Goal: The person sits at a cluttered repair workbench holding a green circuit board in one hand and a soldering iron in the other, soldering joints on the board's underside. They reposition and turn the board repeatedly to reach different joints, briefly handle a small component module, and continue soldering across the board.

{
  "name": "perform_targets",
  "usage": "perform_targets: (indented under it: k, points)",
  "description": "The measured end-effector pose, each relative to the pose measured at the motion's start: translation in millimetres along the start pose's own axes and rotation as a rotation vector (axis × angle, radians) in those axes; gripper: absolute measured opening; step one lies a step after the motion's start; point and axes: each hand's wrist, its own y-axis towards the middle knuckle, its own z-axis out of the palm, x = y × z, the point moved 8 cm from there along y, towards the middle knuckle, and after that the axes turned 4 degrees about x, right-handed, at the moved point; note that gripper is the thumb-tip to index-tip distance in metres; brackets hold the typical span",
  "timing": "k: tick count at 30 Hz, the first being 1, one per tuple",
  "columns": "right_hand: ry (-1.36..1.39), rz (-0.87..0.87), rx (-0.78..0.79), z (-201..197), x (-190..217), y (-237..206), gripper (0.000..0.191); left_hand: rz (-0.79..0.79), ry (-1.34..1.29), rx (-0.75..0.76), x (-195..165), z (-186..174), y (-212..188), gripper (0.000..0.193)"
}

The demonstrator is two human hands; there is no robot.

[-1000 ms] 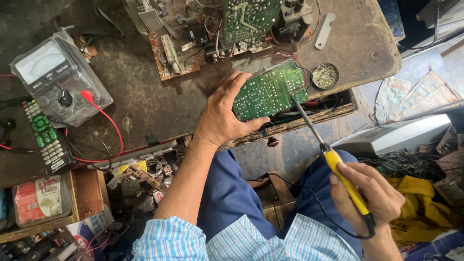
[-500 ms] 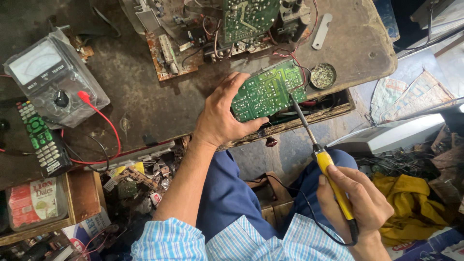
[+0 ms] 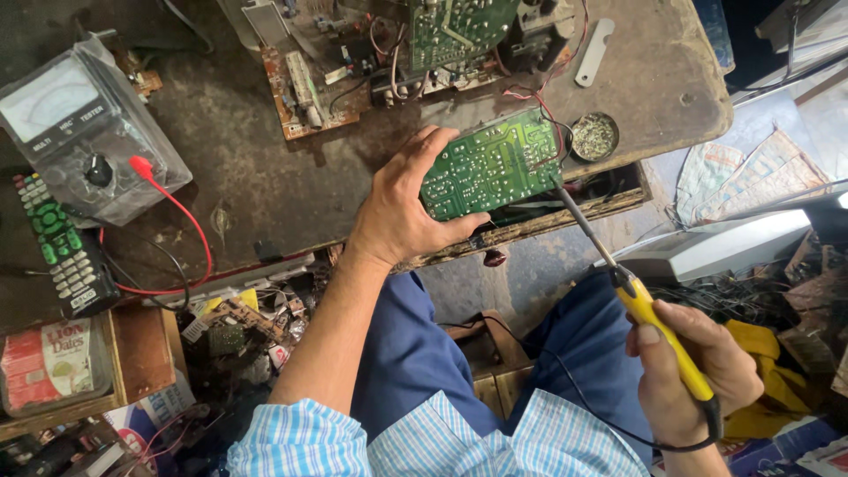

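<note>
Compared with a second ago, view has shifted a bit: meter and remote sit further left in frame, right hand lower and closer to the right edge; grip on board and iron looks the same, tip still at the board's lower right edge

Left hand [image 3: 397,216] wraps the left end of the green circuit board [image 3: 492,164], fingers curled over the top edge, thumb under the bottom edge, closed firmly on it. Board is solder-side up, tilted, at the front edge of the workbench [image 3: 265,185], partly over the gap. Right hand [image 3: 693,375] is closed round the yellow handle of the soldering iron [image 3: 618,278], thumb on the handle; metal shaft runs up-left, tip touching or just beside the board's lower right corner, can't tell which. Black cord runs from the handle back toward the lap

Risks, as judgement: left thumb is near the iron tip, so a slip of the board or iron could burn it. Board is held by one end only, so pressing with the tip could pivot it. Red wires at the board's right edge lie close to the hot shaft and could scorch

Around: round solder tin [image 3: 594,136] just right of the board, analog multimeter [image 3: 84,132] with red lead [image 3: 181,221] far left, remote control [image 3: 64,247] below it, larger circuit board [image 3: 459,31] at top, well apart
</note>
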Motion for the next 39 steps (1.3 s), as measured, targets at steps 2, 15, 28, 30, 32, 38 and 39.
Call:
perform_targets:
  k: [2, 15, 28, 30, 32, 38, 39]
  points:
    - [0.130, 0.033, 0.007, -1, -9, 0, 0.015, -0.010, 0.001, 0.009, 0, 1, 0, 0.094]
    - [0.371, 0.165, 0.030, -9, -60, 6, 0.014, -0.007, -0.025, 0.006, 0, -2, 2, 0.094]
    - [0.603, 0.328, 0.178, -38, -110, 52, 0.018, -0.028, -0.046, 0.002, 2, -7, 2, 0.094]
    - [0.639, 0.347, 0.180, -39, -114, 53, 0.019, -0.025, -0.034, 0.001, 2, -6, 1, 0.094]
    - [0.677, 0.378, 0.172, -38, -122, 56, 0.019, -0.040, -0.039, 0.009, 4, -5, 1, 0.095]
    - [0.736, 0.486, 0.152, -36, -141, 61, 0.019, -0.056, -0.059, 0.017, 6, -4, 0, 0.096]
    - [0.733, 0.507, 0.144, -37, -142, 61, 0.019, -0.056, -0.057, 0.017, 6, -4, -1, 0.096]
